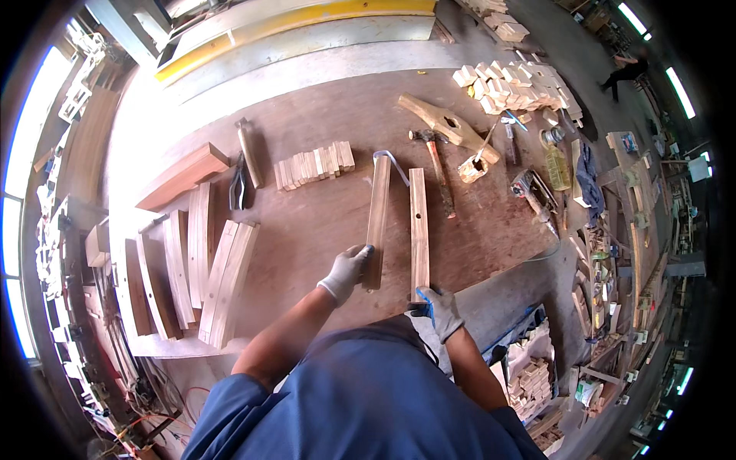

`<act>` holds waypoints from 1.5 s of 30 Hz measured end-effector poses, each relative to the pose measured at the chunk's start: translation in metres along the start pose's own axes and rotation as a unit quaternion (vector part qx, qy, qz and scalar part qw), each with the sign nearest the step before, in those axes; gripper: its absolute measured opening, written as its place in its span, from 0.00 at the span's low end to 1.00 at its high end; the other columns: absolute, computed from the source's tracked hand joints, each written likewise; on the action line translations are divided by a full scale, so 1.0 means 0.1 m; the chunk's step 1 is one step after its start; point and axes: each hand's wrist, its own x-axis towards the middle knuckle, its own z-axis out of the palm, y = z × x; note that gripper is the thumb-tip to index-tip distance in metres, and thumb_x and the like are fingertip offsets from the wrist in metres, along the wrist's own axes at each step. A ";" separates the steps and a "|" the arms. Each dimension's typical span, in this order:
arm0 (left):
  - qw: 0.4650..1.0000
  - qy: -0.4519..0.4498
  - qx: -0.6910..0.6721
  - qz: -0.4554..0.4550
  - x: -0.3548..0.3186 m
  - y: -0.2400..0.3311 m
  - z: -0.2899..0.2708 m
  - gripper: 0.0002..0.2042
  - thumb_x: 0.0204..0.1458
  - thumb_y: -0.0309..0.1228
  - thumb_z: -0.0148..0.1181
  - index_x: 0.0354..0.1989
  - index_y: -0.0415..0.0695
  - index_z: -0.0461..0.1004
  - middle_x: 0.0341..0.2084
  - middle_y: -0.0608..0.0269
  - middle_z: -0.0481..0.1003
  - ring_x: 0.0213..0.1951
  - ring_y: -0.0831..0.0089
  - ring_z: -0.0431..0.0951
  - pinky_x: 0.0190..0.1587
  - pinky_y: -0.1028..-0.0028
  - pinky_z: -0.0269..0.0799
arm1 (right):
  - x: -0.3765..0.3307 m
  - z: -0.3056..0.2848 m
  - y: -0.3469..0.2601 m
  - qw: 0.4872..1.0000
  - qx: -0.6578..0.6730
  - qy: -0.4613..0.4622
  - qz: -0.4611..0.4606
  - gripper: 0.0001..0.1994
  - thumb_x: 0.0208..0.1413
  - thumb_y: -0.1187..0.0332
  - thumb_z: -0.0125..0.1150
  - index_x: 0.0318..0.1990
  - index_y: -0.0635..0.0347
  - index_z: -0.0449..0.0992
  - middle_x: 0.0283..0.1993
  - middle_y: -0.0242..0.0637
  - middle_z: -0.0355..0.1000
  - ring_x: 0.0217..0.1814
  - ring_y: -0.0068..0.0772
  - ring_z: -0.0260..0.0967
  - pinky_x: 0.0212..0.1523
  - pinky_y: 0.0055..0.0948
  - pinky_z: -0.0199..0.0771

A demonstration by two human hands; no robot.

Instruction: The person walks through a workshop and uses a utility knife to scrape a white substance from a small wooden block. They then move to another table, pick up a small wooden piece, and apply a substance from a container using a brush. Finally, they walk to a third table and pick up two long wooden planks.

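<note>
My left hand (346, 273), in a pale work glove, is closed around the near part of a wooden bar (376, 207). To its right a second wooden bar (418, 230), with a dark round hole in its upper face, lies almost parallel and apart from the first. My gloved right hand (443, 313) grips this bar's near end. A narrow blue thing shows by the right-hand fingers; I cannot make out what it is. A pale looped strip (395, 165) curves between the bars' far ends. Both bars are over the brown worktable (314, 230).
Curved wooden pieces (230, 284) and pliers (239, 184) lie left. A row of small blocks (314, 165) sits mid-table. Right are a hammer (437, 172), a wooden mallet head (441, 121), a glue pot (473, 169), a power tool (533, 199) and stacked blocks (521, 84). A person (627, 73) stands far off.
</note>
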 end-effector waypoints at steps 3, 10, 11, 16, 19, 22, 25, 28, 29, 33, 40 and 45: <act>0.999 -0.037 -0.032 -0.018 0.01 -0.03 -0.03 0.20 0.66 0.38 0.57 0.60 0.38 0.71 0.45 0.60 0.78 0.42 0.70 0.80 0.43 0.68 0.79 | 0.01 -0.02 -0.01 0.999 -0.045 -0.008 -0.009 0.21 0.60 0.62 0.66 0.51 0.73 0.75 0.40 0.44 0.76 0.32 0.40 0.81 0.32 0.32 0.84; 0.987 0.041 0.138 0.077 -0.04 -0.04 0.09 0.28 0.55 0.34 0.69 0.63 0.34 0.69 0.44 0.55 0.79 0.42 0.70 0.81 0.43 0.69 0.80 | -0.20 0.00 0.00 0.999 0.035 -0.014 -0.034 0.17 0.60 0.65 0.64 0.49 0.72 0.76 0.38 0.41 0.77 0.35 0.35 0.80 0.36 0.32 0.84; 0.986 0.049 0.137 0.077 -0.04 -0.04 0.10 0.29 0.54 0.33 0.70 0.62 0.34 0.69 0.43 0.55 0.80 0.40 0.71 0.81 0.40 0.70 0.80 | -0.19 -0.07 0.07 0.999 0.008 -0.012 -0.049 0.16 0.60 0.66 0.64 0.48 0.71 0.76 0.38 0.40 0.77 0.35 0.33 0.80 0.37 0.32 0.83; 0.988 0.049 0.131 0.063 -0.05 -0.03 0.08 0.28 0.55 0.33 0.70 0.62 0.35 0.70 0.41 0.57 0.80 0.37 0.71 0.82 0.36 0.70 0.80 | -0.39 -0.02 -0.07 0.993 -0.095 0.020 -0.065 0.12 0.60 0.68 0.64 0.45 0.69 0.77 0.38 0.37 0.78 0.34 0.28 0.78 0.37 0.30 0.82; 0.996 0.008 0.072 0.045 0.00 -0.08 0.03 0.24 0.59 0.35 0.66 0.60 0.35 0.72 0.41 0.59 0.80 0.37 0.72 0.80 0.37 0.70 0.79 | -0.43 -0.04 -0.03 0.977 -0.192 0.055 -0.070 0.11 0.58 0.67 0.65 0.40 0.68 0.77 0.34 0.38 0.79 0.33 0.28 0.78 0.36 0.31 0.80; 0.997 -0.061 -0.039 0.003 0.02 -0.10 -0.03 0.20 0.63 0.37 0.61 0.58 0.36 0.73 0.41 0.60 0.78 0.39 0.72 0.79 0.40 0.70 0.78 | -0.41 0.04 -0.06 0.930 -0.341 0.111 -0.088 0.14 0.55 0.62 0.68 0.36 0.67 0.76 0.30 0.45 0.80 0.33 0.37 0.80 0.36 0.37 0.79; 0.992 -0.086 -0.092 -0.020 0.04 -0.14 -0.06 0.19 0.66 0.37 0.57 0.58 0.36 0.72 0.42 0.61 0.78 0.42 0.72 0.78 0.44 0.70 0.77 | -0.31 0.16 -0.13 0.883 -0.422 0.148 -0.146 0.20 0.51 0.54 0.69 0.34 0.67 0.75 0.30 0.57 0.78 0.35 0.58 0.79 0.38 0.47 0.77; 0.982 -0.120 -0.146 -0.023 0.13 -0.22 -0.11 0.20 0.66 0.38 0.56 0.59 0.36 0.70 0.43 0.60 0.77 0.44 0.69 0.78 0.46 0.67 0.78 | -0.16 0.26 -0.26 0.889 -0.416 0.145 -0.130 0.20 0.51 0.54 0.68 0.34 0.66 0.75 0.29 0.56 0.78 0.35 0.56 0.79 0.38 0.47 0.76; 0.978 -0.129 -0.161 -0.029 0.12 -0.21 -0.10 0.20 0.66 0.38 0.56 0.59 0.36 0.70 0.44 0.59 0.77 0.44 0.67 0.79 0.47 0.64 0.79 | -0.16 0.31 -0.30 0.882 -0.425 0.151 -0.138 0.20 0.51 0.54 0.68 0.35 0.65 0.75 0.29 0.55 0.78 0.34 0.55 0.79 0.37 0.47 0.77; 0.991 -0.099 -0.088 -0.027 0.11 -0.19 -0.04 0.19 0.66 0.36 0.56 0.59 0.37 0.69 0.44 0.60 0.77 0.42 0.69 0.80 0.46 0.65 0.80 | -0.05 0.33 -0.27 0.873 -0.429 0.155 -0.173 0.19 0.50 0.53 0.67 0.39 0.62 0.76 0.34 0.53 0.79 0.38 0.55 0.79 0.41 0.48 0.77; 0.995 -0.082 -0.058 -0.014 0.28 -0.44 0.32 0.16 0.67 0.34 0.54 0.58 0.39 0.71 0.44 0.63 0.78 0.39 0.74 0.79 0.42 0.71 0.79 | 0.17 0.23 -0.08 0.815 -0.533 0.147 -0.174 0.25 0.54 0.51 0.65 0.50 0.61 0.74 0.42 0.57 0.79 0.46 0.61 0.77 0.48 0.53 0.75; 0.937 -0.134 0.323 0.001 0.40 -0.39 0.27 0.18 0.64 0.34 0.56 0.60 0.40 0.72 0.38 0.65 0.77 0.37 0.78 0.75 0.44 0.74 0.76 | 0.28 0.07 -0.03 0.800 -0.543 0.166 -0.191 0.28 0.56 0.50 0.63 0.57 0.61 0.71 0.44 0.58 0.78 0.49 0.60 0.77 0.51 0.52 0.74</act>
